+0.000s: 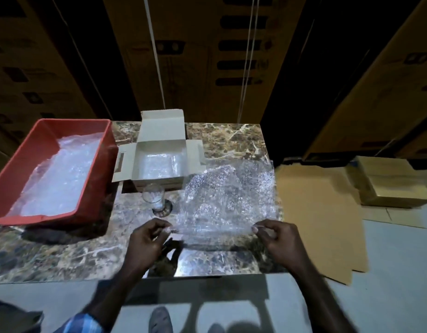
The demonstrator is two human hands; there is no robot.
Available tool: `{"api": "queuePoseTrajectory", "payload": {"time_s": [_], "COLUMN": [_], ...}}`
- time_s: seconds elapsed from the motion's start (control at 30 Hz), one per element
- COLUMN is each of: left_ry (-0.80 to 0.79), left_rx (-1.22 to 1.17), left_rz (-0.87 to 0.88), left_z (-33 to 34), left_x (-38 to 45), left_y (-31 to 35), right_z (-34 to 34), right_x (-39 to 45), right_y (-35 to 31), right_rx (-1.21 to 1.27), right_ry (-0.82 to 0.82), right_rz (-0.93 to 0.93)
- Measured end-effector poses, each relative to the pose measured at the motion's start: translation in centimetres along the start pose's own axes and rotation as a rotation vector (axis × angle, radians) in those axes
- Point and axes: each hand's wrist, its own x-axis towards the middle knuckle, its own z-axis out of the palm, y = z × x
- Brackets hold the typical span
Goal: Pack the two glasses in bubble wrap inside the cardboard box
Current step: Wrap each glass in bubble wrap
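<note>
A person's left hand (148, 239) and right hand (277, 236), held apart above the counter's (51, 251) near edge, each pinch a near corner of a clear bubble wrap sheet (229, 200) that spreads toward the right edge. One glass (157, 198) stands upright mid-counter, just left of the sheet and in front of the open cardboard box (159, 162), which seems already lined with wrap; a second glass cannot be made out. To do this step well, the sheet probably wants laying flat with slack all round, then the glass placed on its side near one edge for rolling.

Warehouse: stacked cartons (203, 56) behind table.
</note>
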Motion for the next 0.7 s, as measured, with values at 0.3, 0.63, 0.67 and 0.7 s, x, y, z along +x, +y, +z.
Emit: {"api": "queuePoseTrajectory", "payload": {"time_s": [0.3, 0.63, 0.67, 0.7], "left_ry": [-0.015, 0.036, 0.04, 0.051], "left_rx": [0.109, 0.068, 0.134, 0.196], "left_rz": [-0.112, -0.116, -0.084, -0.07], "left_z": [0.6, 3.2, 3.5, 3.8], "left_x": [-0.9, 2.1, 2.9, 3.7], "left_y": [-2.2, -1.6, -2.1, -2.5], "right_z": [2.5, 4.2, 4.3, 4.2], "right_x": [-1.8, -0.3, 0.2, 0.8], "right_y": [4.3, 6.8, 6.7, 6.5], "right_rx": [-0.008, 0.184, 0.23, 0.248], "right_ry": [-0.135, -0.061, -0.05, -0.043], "right_rz": [0.167, 0.422, 0.441, 0.452]}}
